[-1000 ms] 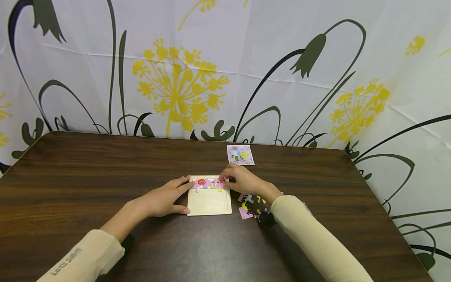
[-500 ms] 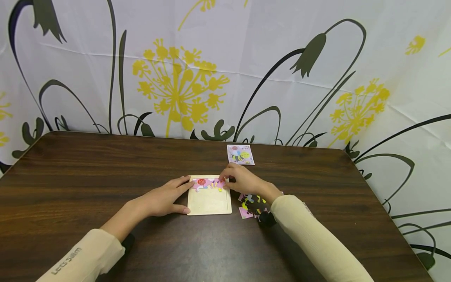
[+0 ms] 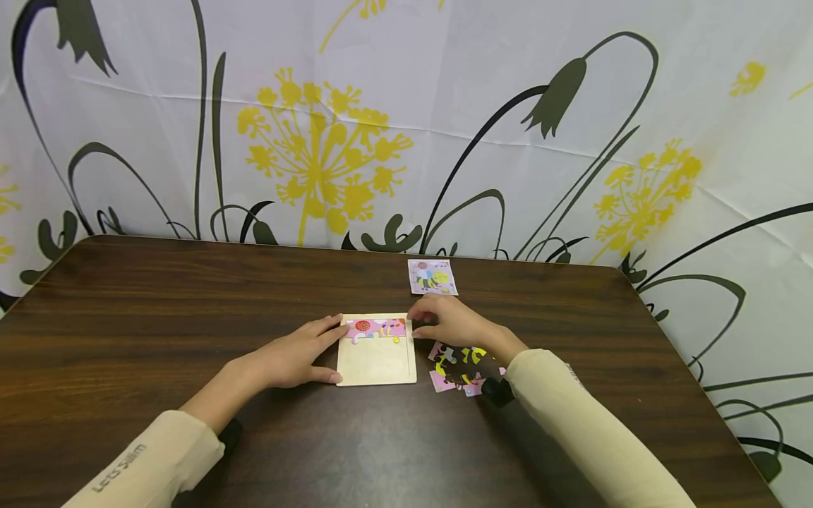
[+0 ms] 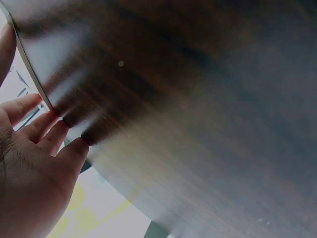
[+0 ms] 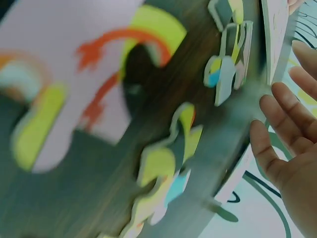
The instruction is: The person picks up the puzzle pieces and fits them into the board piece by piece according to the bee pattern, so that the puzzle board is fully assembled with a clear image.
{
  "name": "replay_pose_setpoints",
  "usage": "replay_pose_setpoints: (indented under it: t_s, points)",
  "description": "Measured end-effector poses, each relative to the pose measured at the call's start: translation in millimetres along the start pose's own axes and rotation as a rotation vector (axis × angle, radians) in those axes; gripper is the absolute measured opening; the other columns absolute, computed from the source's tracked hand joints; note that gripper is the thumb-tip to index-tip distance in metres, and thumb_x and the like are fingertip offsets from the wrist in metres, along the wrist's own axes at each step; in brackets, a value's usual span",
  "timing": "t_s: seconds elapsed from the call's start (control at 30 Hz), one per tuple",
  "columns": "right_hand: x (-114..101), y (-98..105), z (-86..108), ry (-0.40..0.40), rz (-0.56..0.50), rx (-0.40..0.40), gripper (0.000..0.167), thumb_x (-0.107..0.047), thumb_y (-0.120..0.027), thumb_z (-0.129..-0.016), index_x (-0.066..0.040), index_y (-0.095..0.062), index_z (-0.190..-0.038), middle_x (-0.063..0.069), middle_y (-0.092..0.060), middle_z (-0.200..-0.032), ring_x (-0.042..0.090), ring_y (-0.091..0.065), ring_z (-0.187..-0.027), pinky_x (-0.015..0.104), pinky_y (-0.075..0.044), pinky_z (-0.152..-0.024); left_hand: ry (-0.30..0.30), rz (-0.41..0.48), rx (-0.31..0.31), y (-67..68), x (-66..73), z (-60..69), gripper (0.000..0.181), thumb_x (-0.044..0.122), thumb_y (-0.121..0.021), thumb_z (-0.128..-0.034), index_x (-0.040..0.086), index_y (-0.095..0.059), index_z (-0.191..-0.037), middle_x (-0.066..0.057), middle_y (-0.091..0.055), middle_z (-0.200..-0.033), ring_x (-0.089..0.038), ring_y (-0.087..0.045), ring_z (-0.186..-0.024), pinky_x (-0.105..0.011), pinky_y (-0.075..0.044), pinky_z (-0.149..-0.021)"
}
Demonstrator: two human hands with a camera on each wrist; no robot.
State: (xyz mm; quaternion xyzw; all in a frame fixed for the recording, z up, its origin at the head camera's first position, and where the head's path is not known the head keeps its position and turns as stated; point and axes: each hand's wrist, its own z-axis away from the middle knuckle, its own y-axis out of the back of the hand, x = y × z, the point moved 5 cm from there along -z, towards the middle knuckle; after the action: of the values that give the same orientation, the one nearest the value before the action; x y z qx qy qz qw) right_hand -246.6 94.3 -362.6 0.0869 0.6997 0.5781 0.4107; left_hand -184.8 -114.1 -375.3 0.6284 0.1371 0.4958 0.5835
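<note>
A pale wooden puzzle tray (image 3: 377, 367) lies on the table in the head view, with a row of joined pink puzzle pieces (image 3: 387, 327) along its far edge. My left hand (image 3: 286, 360) rests at the tray's left side, fingertips at the far corner and thumb near the front corner. At the upper right edge hovers my right hand (image 3: 451, 324), its fingers loosely bent and nothing visible between them. Loose puzzle pieces (image 3: 473, 355) lie right of the tray, partly under the right forearm. The right wrist view shows several pieces (image 5: 158, 163) close up, beside relaxed fingers.
A printed bee picture card (image 3: 433, 276) lies beyond the tray, near the right hand. The dark wooden table (image 3: 190, 296) ends at a flower-patterned cloth (image 3: 476, 106) behind it. Dark wrist cameras are strapped under both forearms.
My right hand has let go of the puzzle piece at the row's right end and shifted slightly right, uncovering that corner and more loose pieces. The left hand stays in place.
</note>
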Motion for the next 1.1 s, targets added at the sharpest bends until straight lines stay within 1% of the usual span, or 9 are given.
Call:
replay_pose_setpoints:
  t_s: [0.13, 0.3, 0.47, 0.63, 0.77, 0.87, 0.93, 1.0, 1.1]
  points:
    - [2.9, 3.3, 9.6, 0.003, -0.003, -0.01, 0.021, -0.013, -0.069, -0.082, -0.003, -0.065, -0.1, 0.004, -0.061, -0.095, 0.017, -0.054, -0.084, 0.031, -0.046, -0.077, 0.007, 0.002, -0.005, 0.5, -0.3, 0.4, 0.079, 0.039, -0.066, -0.0811, -0.002, -0.032, -0.14, -0.025, -0.022, -0.145, -0.043, -0.022, -0.13, -0.054, -0.027, -0.099]
    - [7.0, 3.3, 23.8, -0.014, -0.008, -0.023, 0.02, -0.015, -0.069, -0.082, -0.005, -0.066, -0.099, 0.003, -0.059, -0.093, 0.017, -0.053, -0.082, 0.03, -0.046, -0.074, 0.008, 0.0, -0.005, 1.1, -0.7, 1.3, 0.079, 0.037, -0.067, -0.0813, -0.003, -0.032, -0.139, -0.026, -0.021, -0.145, -0.043, -0.021, -0.131, -0.054, -0.027, -0.099]
    - [8.2, 2.7, 37.6, -0.026, 0.004, -0.011, 0.017, -0.015, -0.07, -0.082, -0.005, -0.066, -0.096, 0.001, -0.058, -0.089, 0.016, -0.052, -0.081, 0.029, -0.046, -0.073, -0.005, -0.004, 0.002, 0.9, -1.3, 1.3, 0.078, 0.037, -0.066, -0.0823, -0.003, -0.031, -0.139, -0.027, -0.021, -0.144, -0.043, -0.021, -0.131, -0.054, -0.026, -0.099]
    - [13.1, 0.3, 48.2, -0.033, 0.022, 0.002, 0.02, -0.018, -0.071, -0.08, -0.005, -0.065, -0.093, 0.001, -0.057, -0.088, 0.016, -0.051, -0.08, 0.027, -0.045, -0.072, -0.004, -0.001, 0.002, 0.0, -1.3, 0.7, 0.078, 0.038, -0.065, -0.0824, -0.003, -0.031, -0.14, -0.026, -0.021, -0.145, -0.043, -0.02, -0.131, -0.054, -0.027, -0.099]
    - [14.4, -1.7, 54.1, -0.053, 0.044, 0.01, 0.022, -0.021, -0.073, -0.079, -0.006, -0.065, -0.092, 0.001, -0.057, -0.09, 0.016, -0.052, -0.084, 0.031, -0.045, -0.075, -0.002, 0.002, -0.001, -1.0, -1.7, -0.1, 0.078, 0.038, -0.065, -0.0822, -0.003, -0.031, -0.14, -0.026, -0.021, -0.145, -0.043, -0.02, -0.131, -0.054, -0.026, -0.1]
    - [14.3, -2.8, 57.2, -0.066, 0.072, 0.023, 0.022, -0.023, -0.073, -0.078, -0.007, -0.066, -0.091, 0.0, -0.057, -0.089, 0.016, -0.052, -0.086, 0.037, -0.042, -0.079, 0.003, 0.003, -0.005, -1.4, -2.2, -0.3, 0.078, 0.037, -0.066, -0.0822, -0.003, -0.031, -0.14, -0.026, -0.021, -0.145, -0.042, -0.02, -0.131, -0.054, -0.026, -0.1]
    - [14.9, -4.0, 58.3, -0.075, 0.089, 0.03, 0.022, -0.024, -0.073, -0.078, -0.008, -0.066, -0.091, -0.001, -0.056, -0.089, 0.016, -0.051, -0.087, 0.039, -0.038, -0.079, 0.004, 0.001, -0.005, -1.2, -2.3, -0.3, 0.078, 0.037, -0.066, -0.0821, -0.003, -0.031, -0.14, -0.026, -0.021, -0.145, -0.042, -0.02, -0.131, -0.054, -0.026, -0.1]
    - [16.2, -5.5, 59.1, -0.086, 0.099, 0.034, 0.021, -0.025, -0.073, -0.078, -0.01, -0.066, -0.09, -0.002, -0.055, -0.089, 0.015, -0.049, -0.088, 0.039, -0.036, -0.078, 0.006, 0.0, -0.006, -1.0, -2.2, -0.1, 0.078, 0.036, -0.066, -0.0823, -0.002, -0.031, -0.14, -0.026, -0.021, -0.145, -0.042, -0.02, -0.131, -0.054, -0.026, -0.1]
    - [16.4, -6.8, 59.9, -0.086, 0.109, 0.045, 0.02, -0.024, -0.073, -0.078, -0.01, -0.065, -0.09, -0.002, -0.055, -0.089, 0.015, -0.049, -0.088, 0.037, -0.035, -0.076, 0.014, 0.003, -0.007, -0.8, -2.1, -0.2, 0.078, 0.037, -0.066, -0.0822, -0.002, -0.031, -0.14, -0.026, -0.021, -0.145, -0.042, -0.02, -0.131, -0.054, -0.026, -0.1]
